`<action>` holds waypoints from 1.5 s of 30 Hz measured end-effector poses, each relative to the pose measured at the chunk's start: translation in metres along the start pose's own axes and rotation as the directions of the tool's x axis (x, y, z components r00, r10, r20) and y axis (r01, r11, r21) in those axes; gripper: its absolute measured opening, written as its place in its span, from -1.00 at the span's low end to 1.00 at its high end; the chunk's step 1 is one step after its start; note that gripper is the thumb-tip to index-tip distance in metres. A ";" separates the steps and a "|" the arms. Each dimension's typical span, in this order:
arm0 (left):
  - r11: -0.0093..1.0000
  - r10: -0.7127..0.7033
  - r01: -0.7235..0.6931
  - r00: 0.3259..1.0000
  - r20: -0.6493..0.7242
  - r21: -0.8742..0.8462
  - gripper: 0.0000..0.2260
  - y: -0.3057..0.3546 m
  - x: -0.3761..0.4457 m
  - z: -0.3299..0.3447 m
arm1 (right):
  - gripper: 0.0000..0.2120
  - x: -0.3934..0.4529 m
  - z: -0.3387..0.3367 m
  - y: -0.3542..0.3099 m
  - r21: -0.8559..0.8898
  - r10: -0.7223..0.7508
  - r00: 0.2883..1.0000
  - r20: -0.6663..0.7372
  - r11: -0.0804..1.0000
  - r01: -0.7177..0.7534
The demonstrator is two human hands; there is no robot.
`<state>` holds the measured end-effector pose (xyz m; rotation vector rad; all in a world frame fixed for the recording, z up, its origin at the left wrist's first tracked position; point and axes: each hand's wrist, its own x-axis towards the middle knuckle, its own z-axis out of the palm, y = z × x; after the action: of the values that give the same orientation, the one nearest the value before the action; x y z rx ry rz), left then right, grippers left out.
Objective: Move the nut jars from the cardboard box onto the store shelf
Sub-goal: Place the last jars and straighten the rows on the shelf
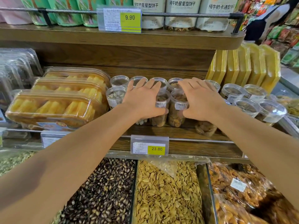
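Both forearms reach forward over the bulk bins to the middle wooden shelf (182,131). The left hand (144,99) lies over the tops of the clear nut jars with fingers spread and nearly straight; its thumb touches the side of the near-left jar (159,109). The right hand (199,99) lies likewise with fingers spread over the jar tops, its thumb beside the near-right jar (178,109). Neither hand visibly closes around a jar.

The nut jars stand upright in two rows on the shelf, near its centre, touching one another. A jar of pale nuts (115,97) stands just left of the left hand. More jars (247,101) stand to the right of the right hand.

Left of the jars lie stacked clear trays of yellow snacks (53,109). Yellow packs (246,67) stand upright at far right. A price tag reading 23.80 (149,145) hangs on the shelf's near edge. Below, bins hold dark striped seeds (103,189) and pale seeds (166,191). The cardboard box is out of view.
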<state>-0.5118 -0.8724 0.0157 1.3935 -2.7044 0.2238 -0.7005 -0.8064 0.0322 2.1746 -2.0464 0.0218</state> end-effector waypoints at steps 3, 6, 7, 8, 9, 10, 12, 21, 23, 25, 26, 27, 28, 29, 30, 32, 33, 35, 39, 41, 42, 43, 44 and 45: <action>0.999 -0.008 0.007 1.000 0.025 0.040 -0.07 -0.001 0.003 0.001 | 0.12 0.014 0.005 0.001 -0.112 0.048 0.991 0.121 0.993 -0.034; 0.999 -0.006 0.005 0.999 0.031 0.046 -0.11 -0.003 0.005 0.003 | 0.13 0.019 0.010 -0.002 -0.138 0.047 0.992 0.116 0.990 -0.031; 0.999 -0.001 0.000 1.000 0.031 0.046 -0.11 -0.003 0.005 0.003 | 0.12 0.018 0.011 -0.002 -0.140 0.044 0.993 0.107 0.990 -0.028; 0.999 0.004 -0.005 0.999 0.032 0.045 -0.12 -0.004 0.005 0.003 | 0.12 0.018 0.011 -0.002 -0.139 0.041 0.994 0.099 0.990 -0.027; 0.999 0.007 -0.008 0.999 0.032 0.044 -0.12 -0.004 0.004 0.003 | 0.12 0.018 0.012 -0.001 -0.136 0.040 0.995 0.095 0.990 -0.026; 0.999 0.009 -0.010 0.999 0.032 0.043 -0.12 -0.004 0.004 0.003 | 0.12 0.018 0.012 -0.001 -0.133 0.039 0.995 0.096 0.991 -0.026; 0.999 0.016 -0.017 0.999 0.032 0.048 -0.13 -0.004 0.004 0.003 | 0.11 0.019 0.011 -0.001 -0.121 0.042 0.994 0.101 0.992 -0.030; 1.000 -0.015 0.013 0.997 0.070 0.025 -0.08 -0.001 0.004 -0.002 | 0.12 -0.002 0.000 0.005 0.014 0.031 0.995 0.094 0.999 -0.033; 0.999 -0.029 0.031 0.997 0.072 -0.028 -0.04 0.004 0.005 -0.008 | 0.05 -0.025 -0.005 0.015 0.095 0.019 0.999 0.035 0.995 -0.022; 0.995 -0.010 0.013 0.999 0.038 -0.095 -0.06 0.018 0.009 -0.016 | -0.06 -0.049 -0.008 0.032 0.189 0.046 0.998 -0.032 0.981 -0.039; 0.992 0.014 -0.013 1.000 0.006 -0.125 -0.08 0.030 0.011 -0.019 | -0.10 -0.061 -0.008 0.043 0.222 0.080 0.995 -0.058 0.973 -0.065; 0.988 0.049 -0.053 0.998 -0.029 -0.144 -0.10 0.045 0.012 -0.022 | -0.13 -0.071 -0.009 0.055 0.228 0.121 0.990 -0.068 0.968 -0.103; 0.984 0.090 -0.098 0.994 -0.061 -0.149 -0.12 0.061 0.012 -0.024 | -0.13 -0.080 -0.009 0.067 0.210 0.165 0.985 -0.056 0.966 -0.150; 0.979 0.132 -0.143 0.988 -0.085 -0.143 -0.13 0.079 0.011 -0.024 | -0.11 -0.086 -0.008 0.079 0.170 0.202 0.979 -0.027 0.966 -0.195; 0.974 0.170 -0.181 0.981 -0.094 -0.134 -0.13 0.097 0.012 -0.023 | -0.06 -0.090 -0.005 0.090 0.116 0.231 0.973 0.007 0.966 -0.231; 0.967 0.213 -0.222 0.974 -0.081 -0.125 -0.13 0.127 0.015 -0.019 | 0.03 -0.093 0.005 0.107 0.019 0.266 0.963 0.050 0.963 -0.267; 0.968 0.214 -0.221 0.974 -0.070 -0.121 -0.12 0.139 0.019 -0.017 | 0.06 -0.092 0.010 0.114 -0.006 0.277 0.959 0.054 0.961 -0.277; 0.974 0.198 -0.202 0.979 -0.046 -0.103 -0.11 0.155 0.027 -0.013 | 0.10 -0.086 0.015 0.122 -0.025 0.287 0.956 0.052 0.958 -0.286; 0.984 0.173 -0.174 0.984 -0.033 -0.030 -0.14 0.167 0.043 -0.007 | 0.15 -0.073 0.017 0.124 -0.069 0.253 0.967 0.017 0.965 -0.252; 0.986 0.165 -0.165 0.986 -0.024 -0.012 -0.14 0.166 0.051 -0.006 | 0.15 -0.068 0.017 0.125 -0.078 0.243 0.969 0.043 0.968 -0.239; 0.987 0.161 -0.161 0.987 -0.012 -0.013 -0.15 0.164 0.054 -0.007 | 0.14 -0.065 0.017 0.127 -0.075 0.245 0.968 0.061 0.968 -0.240; 0.988 0.154 -0.154 0.988 0.007 -0.018 -0.15 0.162 0.057 -0.007 | 0.13 -0.062 0.017 0.127 -0.084 0.243 0.967 0.075 0.968 -0.237; 0.989 0.147 -0.147 0.989 0.026 -0.019 -0.15 0.160 0.060 -0.007 | 0.11 -0.059 0.018 0.128 -0.101 0.234 0.969 0.081 0.969 -0.226; 0.990 0.143 -0.143 0.989 0.041 -0.013 -0.15 0.159 0.061 -0.008 | 0.09 -0.057 0.018 0.129 -0.115 0.222 0.972 0.082 0.970 -0.212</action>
<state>-0.6763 -0.8290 0.0184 1.2156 -2.8382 0.1927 -0.8337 -0.7594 0.0210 1.9156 -2.2726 -0.1632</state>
